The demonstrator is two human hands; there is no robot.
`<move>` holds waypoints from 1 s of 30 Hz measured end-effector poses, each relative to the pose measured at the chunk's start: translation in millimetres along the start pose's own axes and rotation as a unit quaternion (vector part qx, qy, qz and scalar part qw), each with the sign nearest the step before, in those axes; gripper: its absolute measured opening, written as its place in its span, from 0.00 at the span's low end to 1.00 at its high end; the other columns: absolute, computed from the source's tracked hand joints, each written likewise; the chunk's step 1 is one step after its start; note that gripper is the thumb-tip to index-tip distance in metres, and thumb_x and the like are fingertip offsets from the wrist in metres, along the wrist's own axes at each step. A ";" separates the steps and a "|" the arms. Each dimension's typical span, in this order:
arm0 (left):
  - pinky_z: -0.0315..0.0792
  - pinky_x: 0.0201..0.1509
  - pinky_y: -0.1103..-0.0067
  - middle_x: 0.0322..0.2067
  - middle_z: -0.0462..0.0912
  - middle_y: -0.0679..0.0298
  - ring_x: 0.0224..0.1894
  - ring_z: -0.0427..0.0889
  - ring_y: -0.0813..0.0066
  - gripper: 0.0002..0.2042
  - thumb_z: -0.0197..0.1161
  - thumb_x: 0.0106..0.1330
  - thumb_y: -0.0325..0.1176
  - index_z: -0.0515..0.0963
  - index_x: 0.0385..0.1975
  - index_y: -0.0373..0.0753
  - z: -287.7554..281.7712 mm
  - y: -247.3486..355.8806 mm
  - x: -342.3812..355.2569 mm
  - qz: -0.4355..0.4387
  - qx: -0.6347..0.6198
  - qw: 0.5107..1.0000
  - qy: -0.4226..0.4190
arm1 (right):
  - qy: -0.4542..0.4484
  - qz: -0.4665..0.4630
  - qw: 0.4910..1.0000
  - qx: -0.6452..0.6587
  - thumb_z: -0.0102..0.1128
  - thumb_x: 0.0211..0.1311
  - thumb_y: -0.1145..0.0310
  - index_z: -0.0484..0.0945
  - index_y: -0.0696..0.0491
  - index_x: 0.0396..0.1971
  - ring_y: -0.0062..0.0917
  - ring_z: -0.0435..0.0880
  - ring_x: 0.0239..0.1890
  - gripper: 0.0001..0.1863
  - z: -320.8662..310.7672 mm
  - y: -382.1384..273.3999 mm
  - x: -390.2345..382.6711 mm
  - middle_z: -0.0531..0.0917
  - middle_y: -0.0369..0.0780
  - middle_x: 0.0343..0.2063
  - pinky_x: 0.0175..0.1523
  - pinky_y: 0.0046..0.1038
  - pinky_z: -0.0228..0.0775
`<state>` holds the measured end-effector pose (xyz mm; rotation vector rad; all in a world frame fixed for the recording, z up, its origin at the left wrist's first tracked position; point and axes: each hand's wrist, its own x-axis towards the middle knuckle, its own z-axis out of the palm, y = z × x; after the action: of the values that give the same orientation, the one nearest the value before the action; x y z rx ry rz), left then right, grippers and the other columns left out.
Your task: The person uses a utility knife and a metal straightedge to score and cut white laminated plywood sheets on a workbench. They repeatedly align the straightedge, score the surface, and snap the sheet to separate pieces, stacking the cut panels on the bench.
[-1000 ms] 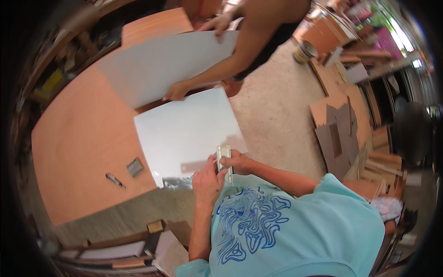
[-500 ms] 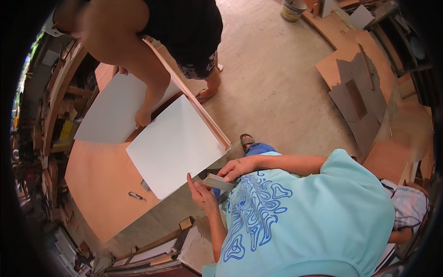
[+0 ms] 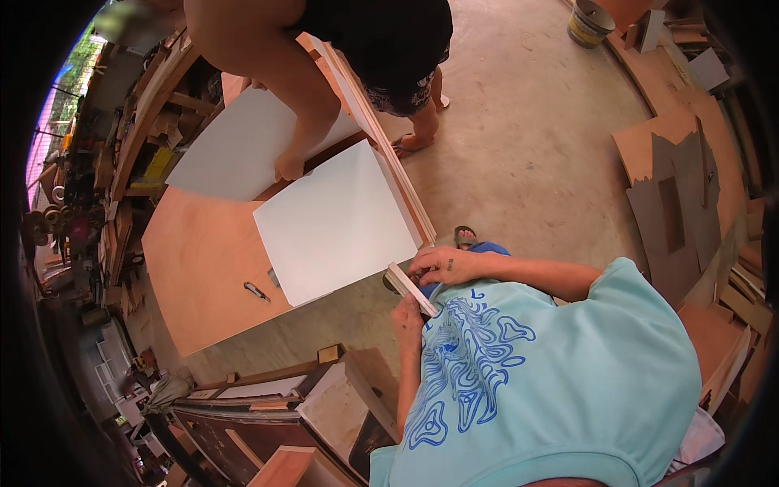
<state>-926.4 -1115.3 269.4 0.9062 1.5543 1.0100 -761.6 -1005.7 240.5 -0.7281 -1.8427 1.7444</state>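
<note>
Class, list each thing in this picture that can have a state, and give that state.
Strip: held, tilted
Right hand: closed on the strip
Left hand: at the strip, grip unclear
Knife: lying down, blade unclear
White sheet: lying flat
Bucket: upright, uncovered
Grey-brown sheet: jagged-edged

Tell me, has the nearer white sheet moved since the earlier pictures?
Yes: the nearer white sheet has shifted left across the wooden board, closer to the knife, and now covers part of the small grey square.
</note>
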 end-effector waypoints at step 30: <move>0.66 0.32 0.88 0.27 0.80 0.68 0.27 0.72 0.85 0.30 0.49 0.71 0.56 0.78 0.51 0.31 4.3 5.1 16.5 0.007 -0.166 0.985 -0.050 | 0.009 -0.033 0.990 -0.135 0.62 0.53 0.79 0.81 0.56 0.38 0.31 0.82 0.32 0.11 -22.2 -33.7 17.8 0.82 0.41 0.32 0.39 0.29 0.74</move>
<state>-925.0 -1097.6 267.9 0.7227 1.2497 1.1727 -761.1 -978.6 275.4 -0.7711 -2.0910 1.4586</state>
